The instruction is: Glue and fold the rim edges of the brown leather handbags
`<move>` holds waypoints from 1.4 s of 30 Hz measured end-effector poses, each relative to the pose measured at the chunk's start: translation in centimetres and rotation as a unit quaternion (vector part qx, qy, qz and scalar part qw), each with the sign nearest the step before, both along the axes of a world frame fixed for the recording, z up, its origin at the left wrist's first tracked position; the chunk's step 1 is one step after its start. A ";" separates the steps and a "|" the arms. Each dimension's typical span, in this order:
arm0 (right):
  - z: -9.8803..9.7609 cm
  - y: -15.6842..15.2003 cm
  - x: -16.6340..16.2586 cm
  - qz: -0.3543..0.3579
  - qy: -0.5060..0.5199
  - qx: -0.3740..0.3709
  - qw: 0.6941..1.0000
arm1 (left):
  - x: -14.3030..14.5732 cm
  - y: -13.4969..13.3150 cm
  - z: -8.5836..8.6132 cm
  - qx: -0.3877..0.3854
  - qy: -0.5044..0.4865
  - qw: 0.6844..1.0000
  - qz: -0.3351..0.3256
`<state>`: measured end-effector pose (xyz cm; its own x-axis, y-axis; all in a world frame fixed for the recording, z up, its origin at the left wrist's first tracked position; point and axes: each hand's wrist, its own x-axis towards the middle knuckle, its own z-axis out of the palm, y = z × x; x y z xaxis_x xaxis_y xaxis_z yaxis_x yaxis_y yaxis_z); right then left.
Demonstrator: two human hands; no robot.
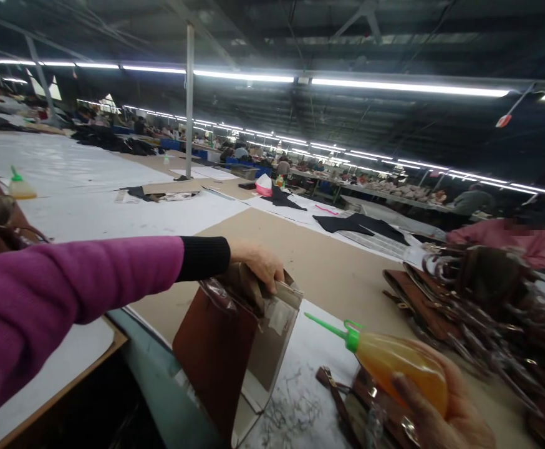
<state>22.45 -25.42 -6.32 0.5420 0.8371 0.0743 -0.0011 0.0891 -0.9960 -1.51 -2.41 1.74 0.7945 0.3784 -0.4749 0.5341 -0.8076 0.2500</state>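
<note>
- Far left, on the white sheet covering the long table (90,212), there was a small squat glue bottle (20,187) with a green nozzle, well away from everything else.
- The left hand (258,262) came in from a fuzzy magenta sleeve (57,293) with a black ribbed cuff. Its fingers were closed over the top edge of a brown leather bag (216,355), pinching it along with some crinkly clear plastic wrap.
- The bag looked flat and boxy, smooth reddish-brown on the outside with a pale grey lining or card insert showing on its right face. It stood upright at the near edge of the table, on the white scribbled-on sheet just beside a big tan cardboard panel (319,262).
- The right hand (445,411), near right, was wrapped around a soft teardrop-shaped squeeze bottle (403,365) of amber glue. The long green tip pointed left toward the bag but wasn't touching it.
- Under that hand were some brown straps (342,399) with metal buckles.
- Further right was a messy heap of brown leather pieces (482,299) with shiny hardware.
- Far right, a person in a pink top (506,240) sat behind the heap.
</note>
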 end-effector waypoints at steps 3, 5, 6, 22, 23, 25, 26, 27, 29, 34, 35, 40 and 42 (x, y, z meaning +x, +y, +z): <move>0.3 0.2 -0.7 -0.036 -0.082 -0.004 0.996 | 1.0 0.0 -0.6 -0.001 0.014 1.000 -0.020; 0.5 0.4 -0.9 -0.044 -0.130 0.000 0.991 | 1.4 0.0 -0.7 -0.002 0.016 0.999 -0.028; 0.5 0.5 -1.0 -0.050 -0.153 0.002 0.987 | 1.5 0.0 -0.8 -0.005 0.016 0.999 -0.029; -1.1 1.1 -0.7 -0.049 -0.188 0.039 0.980 | 1.7 -0.3 -0.7 0.000 0.027 0.999 -0.023; -1.3 1.1 -0.7 -0.054 -0.195 0.045 0.978 | 1.8 -0.3 -0.7 0.001 0.027 0.999 -0.023; -1.5 0.9 -1.0 -0.061 -0.212 0.070 0.973 | 1.8 -0.3 -0.7 0.006 0.025 0.999 -0.024; -1.5 0.8 -1.3 -0.060 -0.216 0.085 0.971 | 1.8 -0.4 -0.7 0.011 0.024 0.999 -0.024; -1.3 0.7 -1.8 -0.058 -0.216 0.095 0.970 | 1.8 -0.4 -0.7 0.015 0.025 0.999 -0.024; -0.8 0.4 -2.8 -0.059 -0.207 0.091 0.972 | 1.9 -0.4 -0.8 0.019 0.026 0.999 -0.024; -0.4 0.0 -3.8 -0.089 -0.181 0.061 0.977 | 2.1 -0.3 -1.2 0.017 0.017 0.999 -0.027; -0.6 0.0 -3.5 -0.088 -0.183 0.062 0.977 | 2.1 -0.3 -1.2 0.020 0.018 0.999 -0.029; -1.4 0.6 -1.9 -0.085 -0.156 0.055 0.983 | 2.2 -0.4 -1.3 0.032 0.031 0.999 -0.027; -1.2 0.7 -1.9 -0.088 -0.143 0.042 0.985 | 2.2 -0.4 -1.3 0.030 0.031 0.999 -0.029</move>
